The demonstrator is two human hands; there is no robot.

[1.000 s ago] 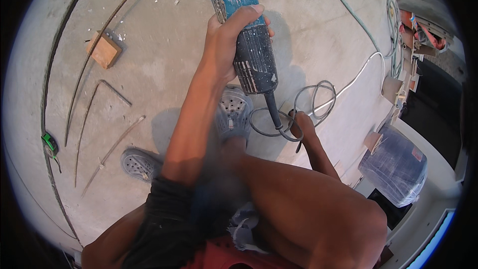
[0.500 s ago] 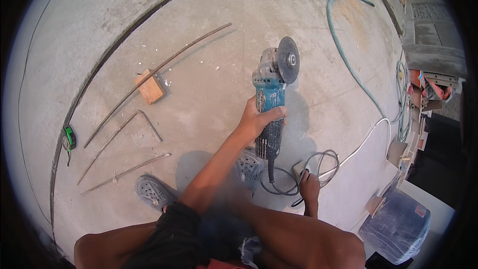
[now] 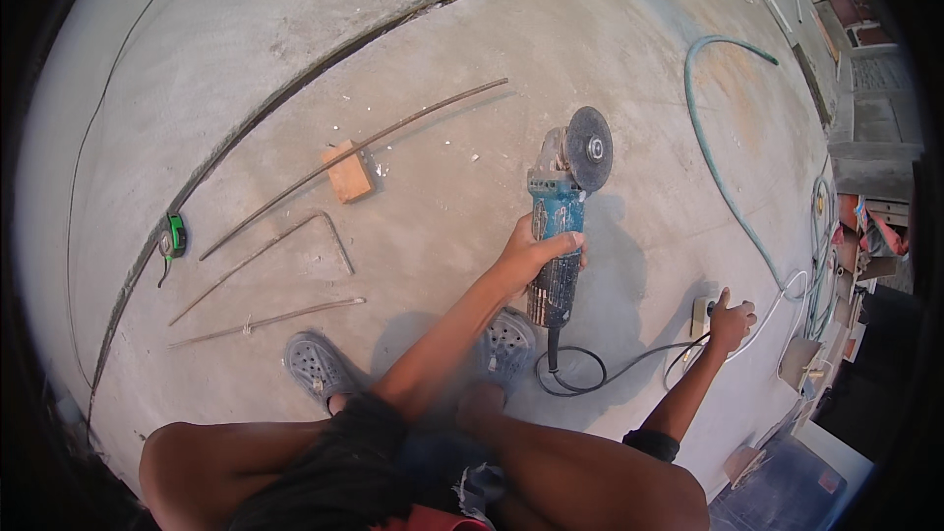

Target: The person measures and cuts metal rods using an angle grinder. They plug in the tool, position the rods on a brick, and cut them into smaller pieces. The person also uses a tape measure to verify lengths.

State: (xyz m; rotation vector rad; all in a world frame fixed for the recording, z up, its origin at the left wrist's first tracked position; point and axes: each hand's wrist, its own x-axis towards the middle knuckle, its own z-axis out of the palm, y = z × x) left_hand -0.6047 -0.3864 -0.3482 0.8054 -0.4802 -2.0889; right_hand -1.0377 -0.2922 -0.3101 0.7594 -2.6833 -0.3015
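My left hand (image 3: 541,258) is wrapped round the body of an angle grinder (image 3: 559,205), teal and black, scuffed with dust. Its dark disc (image 3: 588,149) points away from me, at the far end. From the near end a black power cord (image 3: 580,388) loops over the concrete and runs right to a beige socket box (image 3: 700,320). Beside that box is my right hand (image 3: 733,323), its thumb and fingers apart, gripping nothing that I can see. A small dark plug-like part (image 3: 710,307) shows at the box, partly hard to make out.
A long steel rod (image 3: 393,128) rests across a wooden block (image 3: 349,175). Nearby lie a bent rod (image 3: 261,261) and a short rod (image 3: 295,315). A green tape measure (image 3: 174,236) is by the floor groove. A green hose (image 3: 723,172) curves on the right.
My right hand has moved right and away from me, and the socket box now sits farther right. The cord has stretched out from its coils. My left hand still grips the grinder.
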